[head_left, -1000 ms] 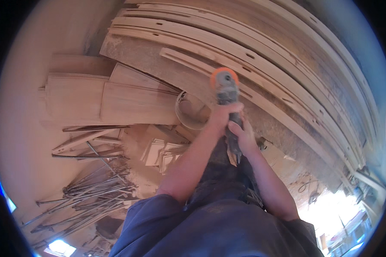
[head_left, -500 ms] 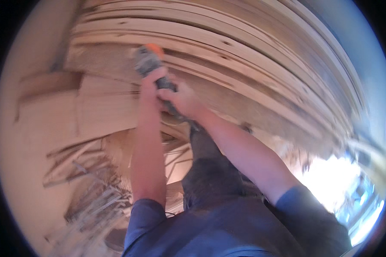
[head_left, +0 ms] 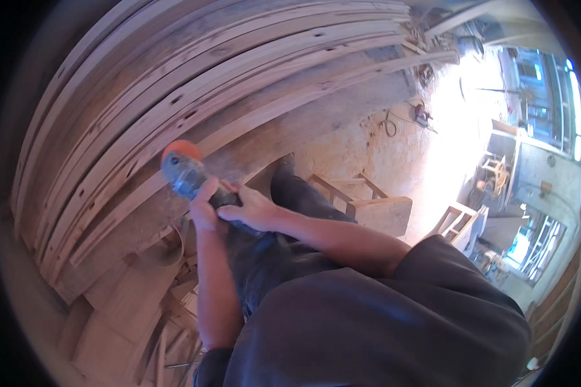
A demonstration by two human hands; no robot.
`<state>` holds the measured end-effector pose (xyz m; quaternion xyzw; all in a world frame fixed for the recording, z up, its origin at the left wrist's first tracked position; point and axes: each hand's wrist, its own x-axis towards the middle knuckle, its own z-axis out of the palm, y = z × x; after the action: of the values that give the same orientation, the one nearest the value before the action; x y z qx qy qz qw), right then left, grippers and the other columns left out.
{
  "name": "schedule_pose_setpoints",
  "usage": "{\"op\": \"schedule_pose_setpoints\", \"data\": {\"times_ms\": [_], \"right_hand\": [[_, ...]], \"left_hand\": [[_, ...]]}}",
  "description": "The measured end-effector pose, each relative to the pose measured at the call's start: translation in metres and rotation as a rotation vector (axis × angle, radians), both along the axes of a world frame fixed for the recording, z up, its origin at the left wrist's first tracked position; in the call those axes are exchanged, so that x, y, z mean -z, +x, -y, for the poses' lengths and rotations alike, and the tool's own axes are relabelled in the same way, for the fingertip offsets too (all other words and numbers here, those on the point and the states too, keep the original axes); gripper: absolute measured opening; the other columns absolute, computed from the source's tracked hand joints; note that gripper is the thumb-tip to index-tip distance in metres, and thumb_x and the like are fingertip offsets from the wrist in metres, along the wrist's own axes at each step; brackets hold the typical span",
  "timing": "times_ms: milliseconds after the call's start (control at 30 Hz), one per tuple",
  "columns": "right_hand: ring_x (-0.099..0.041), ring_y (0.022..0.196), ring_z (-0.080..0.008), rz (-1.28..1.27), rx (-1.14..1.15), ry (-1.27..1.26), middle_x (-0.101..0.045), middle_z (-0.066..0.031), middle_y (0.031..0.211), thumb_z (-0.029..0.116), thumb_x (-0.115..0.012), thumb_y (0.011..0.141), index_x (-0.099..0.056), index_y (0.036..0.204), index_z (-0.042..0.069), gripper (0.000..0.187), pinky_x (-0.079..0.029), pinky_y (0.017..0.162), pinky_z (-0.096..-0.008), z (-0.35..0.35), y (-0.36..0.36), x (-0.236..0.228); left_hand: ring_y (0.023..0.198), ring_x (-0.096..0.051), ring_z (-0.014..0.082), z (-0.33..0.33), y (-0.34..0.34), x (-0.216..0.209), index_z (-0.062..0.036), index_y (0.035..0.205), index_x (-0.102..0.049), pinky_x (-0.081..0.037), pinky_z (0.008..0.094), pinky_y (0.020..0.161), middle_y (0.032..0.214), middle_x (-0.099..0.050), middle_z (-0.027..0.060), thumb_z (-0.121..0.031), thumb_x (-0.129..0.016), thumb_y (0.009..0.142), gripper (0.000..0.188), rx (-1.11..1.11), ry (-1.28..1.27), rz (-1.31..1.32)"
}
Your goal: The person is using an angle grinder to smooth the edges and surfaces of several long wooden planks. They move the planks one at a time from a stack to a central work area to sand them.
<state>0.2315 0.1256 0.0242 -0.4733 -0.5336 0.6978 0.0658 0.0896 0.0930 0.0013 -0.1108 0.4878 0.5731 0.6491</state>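
Power tool (head_left: 188, 179), grey, orange-disced: left hand (head_left: 204, 206) wrapped round front, right hand (head_left: 250, 209) curled round rear; pale wooden planks (head_left: 258, 79) beyond hands.

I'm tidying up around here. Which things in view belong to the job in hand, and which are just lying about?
In the job:
grey power tool with round orange disc, in left hand and right hand
probably long pale slotted wooden boards beside it

Apparently lying about:
flat brown wooden panels, lower left
pale wooden frame with flat side
small reddish tool, upper right
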Motion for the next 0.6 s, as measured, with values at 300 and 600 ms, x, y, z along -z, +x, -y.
{"op": "schedule_pose_setpoints", "data": {"times_ms": [300,600], "right_hand": [[-0.067,0.089,-0.0199,-0.261,0.624,-0.283,-0.064,-0.0147,0.114,0.024,-0.075,0.090,-0.043,0.145,-0.006,0.070,-0.058,0.075,-0.0345,-0.090,0.224,0.003],[-0.067,0.058,-0.0266,-0.196,1.046,-0.288,-0.068,-0.0148,0.082,0.043,-0.069,0.094,-0.061,0.103,0.004,0.041,-0.057,0.053,-0.0383,-0.171,0.408,0.017]], "left_hand": [[0.076,-0.066,0.0283,-0.158,0.230,0.014,0.0026,0.098,-0.066,-0.055,0.0407,0.073,0.085,-0.067,0.0148,-0.020,-0.072,0.088,0.026,0.467,0.014,-0.086],[0.117,-0.059,0.0370,-0.188,0.247,-0.001,-0.0019,0.130,-0.062,-0.046,0.0500,0.102,0.123,-0.064,0.0184,-0.022,-0.082,0.077,0.060,0.613,0.380,-1.782]]}}
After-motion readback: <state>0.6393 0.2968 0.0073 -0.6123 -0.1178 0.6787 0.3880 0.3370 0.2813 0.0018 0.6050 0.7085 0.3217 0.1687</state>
